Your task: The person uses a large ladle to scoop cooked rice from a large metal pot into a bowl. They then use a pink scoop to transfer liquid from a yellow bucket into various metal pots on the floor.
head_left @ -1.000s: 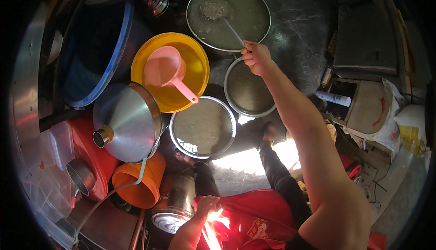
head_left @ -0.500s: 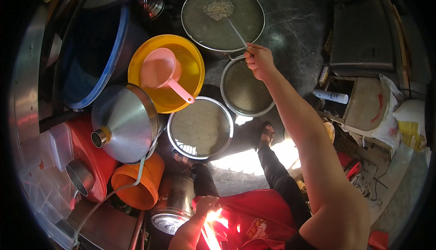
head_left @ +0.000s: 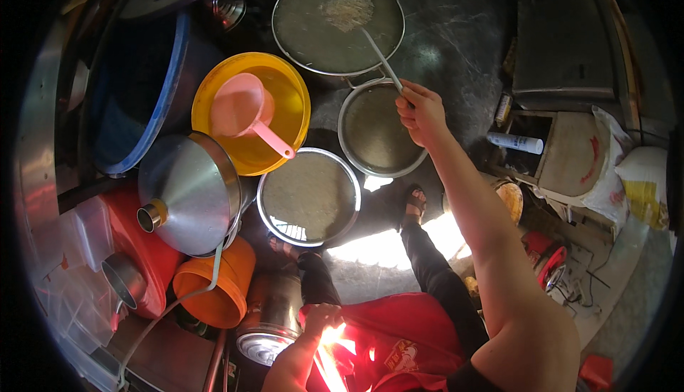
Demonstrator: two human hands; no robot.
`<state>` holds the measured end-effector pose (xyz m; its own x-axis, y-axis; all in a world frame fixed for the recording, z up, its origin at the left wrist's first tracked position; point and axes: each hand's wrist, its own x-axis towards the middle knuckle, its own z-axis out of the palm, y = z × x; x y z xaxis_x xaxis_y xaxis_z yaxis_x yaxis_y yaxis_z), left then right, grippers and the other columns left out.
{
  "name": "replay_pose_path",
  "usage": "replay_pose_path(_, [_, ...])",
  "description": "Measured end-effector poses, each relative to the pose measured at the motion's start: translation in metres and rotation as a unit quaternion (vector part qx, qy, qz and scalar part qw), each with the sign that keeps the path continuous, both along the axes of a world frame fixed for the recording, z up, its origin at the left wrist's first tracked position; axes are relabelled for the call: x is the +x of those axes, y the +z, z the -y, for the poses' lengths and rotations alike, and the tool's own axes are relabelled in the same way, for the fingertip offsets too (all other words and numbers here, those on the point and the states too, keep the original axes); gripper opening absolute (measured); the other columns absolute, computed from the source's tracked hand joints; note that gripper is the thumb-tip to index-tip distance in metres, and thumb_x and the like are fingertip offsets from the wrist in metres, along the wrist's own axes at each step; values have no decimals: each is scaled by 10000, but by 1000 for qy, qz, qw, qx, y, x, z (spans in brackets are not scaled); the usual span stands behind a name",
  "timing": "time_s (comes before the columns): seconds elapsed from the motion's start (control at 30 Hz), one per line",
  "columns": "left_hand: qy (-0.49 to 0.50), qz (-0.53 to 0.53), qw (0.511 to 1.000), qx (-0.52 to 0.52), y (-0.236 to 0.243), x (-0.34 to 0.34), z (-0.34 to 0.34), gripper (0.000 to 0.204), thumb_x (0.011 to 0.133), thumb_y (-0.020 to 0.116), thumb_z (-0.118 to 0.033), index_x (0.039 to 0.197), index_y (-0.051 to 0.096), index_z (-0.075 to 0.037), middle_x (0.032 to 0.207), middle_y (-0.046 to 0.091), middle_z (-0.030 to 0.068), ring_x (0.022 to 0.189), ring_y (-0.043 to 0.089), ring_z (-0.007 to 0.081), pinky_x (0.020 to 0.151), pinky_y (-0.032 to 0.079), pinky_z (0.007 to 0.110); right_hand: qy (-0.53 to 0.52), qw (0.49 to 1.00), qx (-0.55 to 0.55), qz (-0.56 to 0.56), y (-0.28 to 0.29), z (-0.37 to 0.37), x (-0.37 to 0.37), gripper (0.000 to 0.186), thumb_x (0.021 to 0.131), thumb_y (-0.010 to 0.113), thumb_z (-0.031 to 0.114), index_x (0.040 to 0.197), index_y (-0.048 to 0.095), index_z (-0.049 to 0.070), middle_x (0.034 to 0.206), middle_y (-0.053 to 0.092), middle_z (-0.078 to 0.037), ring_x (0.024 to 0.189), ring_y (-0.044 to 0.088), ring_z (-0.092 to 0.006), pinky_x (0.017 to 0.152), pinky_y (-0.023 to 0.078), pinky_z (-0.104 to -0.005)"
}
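Note:
My right hand [head_left: 423, 112] is closed round the grey handle of a long-handled skimmer [head_left: 383, 60], my arm stretched forward. Its round head lies over or in the cloudy liquid of the large far pot [head_left: 292, 51], among pale, shredded-looking bits [head_left: 347, 8]; whether it is under the surface I cannot make out. Nearer stand a smaller pot [head_left: 381, 132] below my right hand and a round metal pot [head_left: 308, 196] before my feet, both with cloudy liquid. My left hand [head_left: 322, 317] rests curled by the red apron [head_left: 406, 321]; what it grips, if anything, is hidden.
On the left are a yellow tub [head_left: 292, 85] with a pink dipper [head_left: 239, 103], a blue barrel [head_left: 174, 85], a large metal funnel [head_left: 189, 192] and an orange bucket [head_left: 239, 264]. A white cylinder [head_left: 516, 142] and a sack [head_left: 645, 185] lie right. Sunlight strikes the floor.
My right hand has drawn slightly back toward me and to the right, with the skimmer. The pale bits look more spread out and blurred. My left hand stays where it was.

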<state>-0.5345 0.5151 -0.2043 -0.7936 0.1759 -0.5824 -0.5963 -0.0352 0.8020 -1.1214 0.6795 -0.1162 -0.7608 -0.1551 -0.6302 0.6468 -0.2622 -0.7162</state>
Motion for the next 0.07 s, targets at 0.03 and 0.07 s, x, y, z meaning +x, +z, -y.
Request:
replay_pose_path(0.03, [3, 4, 1000, 10, -1, 0, 0, 245, 667, 629, -392, 781, 579, -182, 631, 550, -6, 645, 586, 219, 551, 440, 405, 13, 1000, -13, -9, 3, -8, 8, 351, 929, 487, 80, 1270, 482, -1, 680, 504, -53, 456, 339, -51, 365, 213, -175])
replay_pose_path(0.07, [2, 4, 1000, 11, -1, 0, -1, 245, 667, 629, -392, 781, 579, -182, 631, 550, -6, 645, 586, 219, 551, 440, 405, 26, 999, -27, -19, 4, -18, 17, 369, 932, 495, 97, 1289, 473, 4, 680, 502, -54, 454, 342, -52, 361, 215, -165])
